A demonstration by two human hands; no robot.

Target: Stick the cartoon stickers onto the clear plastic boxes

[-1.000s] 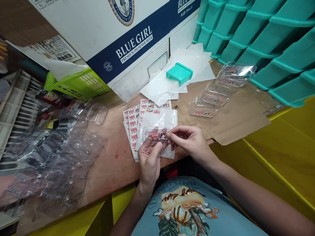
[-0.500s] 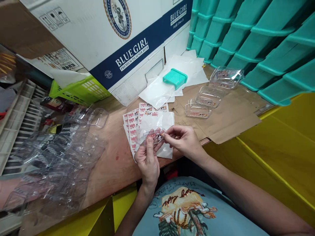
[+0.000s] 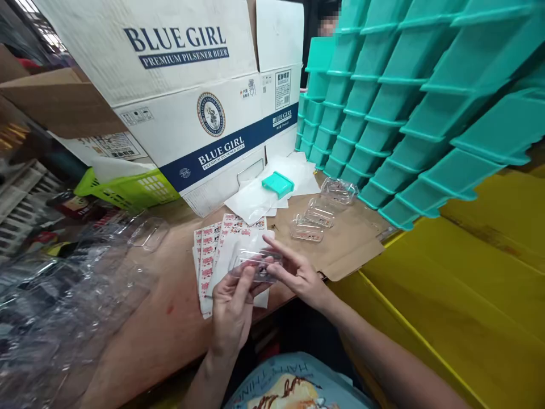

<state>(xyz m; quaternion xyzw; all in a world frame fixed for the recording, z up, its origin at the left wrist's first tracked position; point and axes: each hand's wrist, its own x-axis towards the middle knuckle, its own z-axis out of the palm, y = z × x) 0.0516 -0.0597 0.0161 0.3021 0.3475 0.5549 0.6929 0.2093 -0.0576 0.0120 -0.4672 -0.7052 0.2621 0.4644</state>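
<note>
My left hand [image 3: 234,298] grips the left end of a clear plastic container [image 3: 255,258], thumb on the near side. A small printed sticker in red and black shows on it, partly hidden by fingers. My right hand [image 3: 298,278] is at the container's right end, with the thumb against it near the sticker and the index finger stretched out over the far edge. Just beneath lie sheets of red-printed stickers [image 3: 208,250] and a white backing sheet [image 3: 223,267]. Three similar clear containers with stickers [image 3: 307,229] rest on cardboard to the right.
Many loose clear containers [image 3: 55,301] heap up at left. A green basket [image 3: 123,190] and a large white beer carton [image 3: 183,119] stand behind. One teal box [image 3: 278,184] sits on white papers [image 3: 244,204]. Stacked teal boxes [image 3: 400,113] rise at right above yellow surfaces [image 3: 447,295].
My head view has tilted up, showing more of the carton and teal stacks. The right hand's pinch at the sticker has loosened, its index finger now extended. My left hand still holds the container.
</note>
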